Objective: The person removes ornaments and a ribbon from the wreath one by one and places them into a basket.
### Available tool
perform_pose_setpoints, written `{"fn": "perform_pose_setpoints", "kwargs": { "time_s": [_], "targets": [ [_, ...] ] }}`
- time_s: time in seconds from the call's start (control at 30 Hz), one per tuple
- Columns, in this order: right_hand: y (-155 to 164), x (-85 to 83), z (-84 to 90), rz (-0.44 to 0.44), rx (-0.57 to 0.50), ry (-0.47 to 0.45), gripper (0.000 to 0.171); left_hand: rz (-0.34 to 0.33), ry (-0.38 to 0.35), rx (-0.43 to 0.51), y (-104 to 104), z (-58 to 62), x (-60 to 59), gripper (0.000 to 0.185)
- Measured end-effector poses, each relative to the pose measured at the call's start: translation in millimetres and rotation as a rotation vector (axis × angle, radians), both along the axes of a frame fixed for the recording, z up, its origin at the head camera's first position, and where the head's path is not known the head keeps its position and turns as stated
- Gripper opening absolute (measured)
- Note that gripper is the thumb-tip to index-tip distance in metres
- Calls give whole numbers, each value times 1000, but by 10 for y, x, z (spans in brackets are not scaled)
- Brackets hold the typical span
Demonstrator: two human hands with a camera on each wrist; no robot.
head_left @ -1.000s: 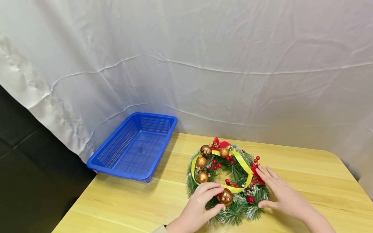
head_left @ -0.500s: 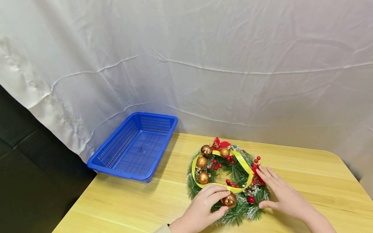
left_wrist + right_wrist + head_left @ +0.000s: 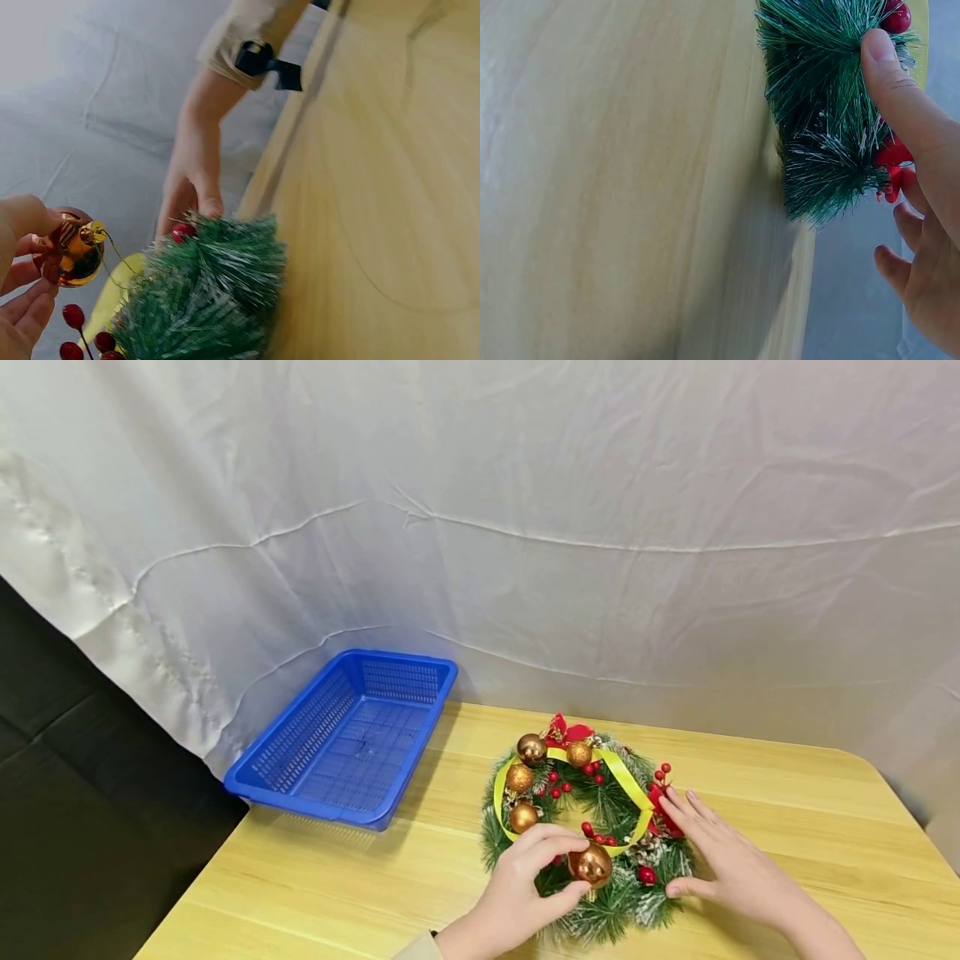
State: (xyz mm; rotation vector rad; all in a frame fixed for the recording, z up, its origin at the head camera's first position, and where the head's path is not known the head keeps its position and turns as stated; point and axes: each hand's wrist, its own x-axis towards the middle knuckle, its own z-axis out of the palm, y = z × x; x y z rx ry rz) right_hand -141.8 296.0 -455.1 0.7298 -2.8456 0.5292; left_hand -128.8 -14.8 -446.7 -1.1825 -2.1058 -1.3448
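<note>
A shiny copper Christmas bauble [image 3: 591,865] is pinched between the thumb and fingers of my left hand [image 3: 523,883], over the front of a green wreath [image 3: 600,917]. In the left wrist view, the bauble's gold cap [image 3: 94,232] and a thin cord trailing towards the wreath are visible. My right hand [image 3: 731,864] rests on the wreath's right side with fingers spread, by a red flower [image 3: 664,814]. A yellow ribbon [image 3: 626,781] loops over the wreath, partly hidden behind my left hand. More gold and copper baubles [image 3: 520,778] and red berries [image 3: 556,792] decorate the wreath.
A blue plastic basket [image 3: 360,752] with slotted sides stands at the table's back left. The wooden table [image 3: 787,802] ends at a pale cloth backdrop [image 3: 525,568]. Dark fabric [image 3: 90,793] hangs at the left.
My left hand has shifted slightly to the right with the bauble, then the bauble has risen a little and its cap now points down. The right hand has stayed in place.
</note>
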Motion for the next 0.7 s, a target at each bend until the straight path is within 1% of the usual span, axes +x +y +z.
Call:
{"fn": "perform_pose_setpoints", "kwargs": {
  "time_s": [0.1,0.2,0.27,0.33,0.4,0.5,0.6,0.7],
  "targets": [
    [-2,3,3,-1,11,8,103,-7,-39,65,-19,65,-1,40],
    [-3,5,4,-3,20,14,103,-14,-74,117,-47,199,29,39],
    [-2,7,3,-4,21,14,103,-15,-71,145,-69,297,46,38],
    [-3,8,3,-4,20,11,103,-7,-51,167,-94,363,41,39],
    [-4,9,3,-4,12,2,103,15,-35,179,-132,381,7,39],
    [-9,12,4,-6,0,-10,102,40,-40,210,-213,348,-72,41],
    [-13,15,2,-8,-1,-15,101,54,-85,245,-324,345,-142,41],
    [-11,15,0,-7,7,-10,100,54,-123,286,-451,396,-199,39]
  ]
}}
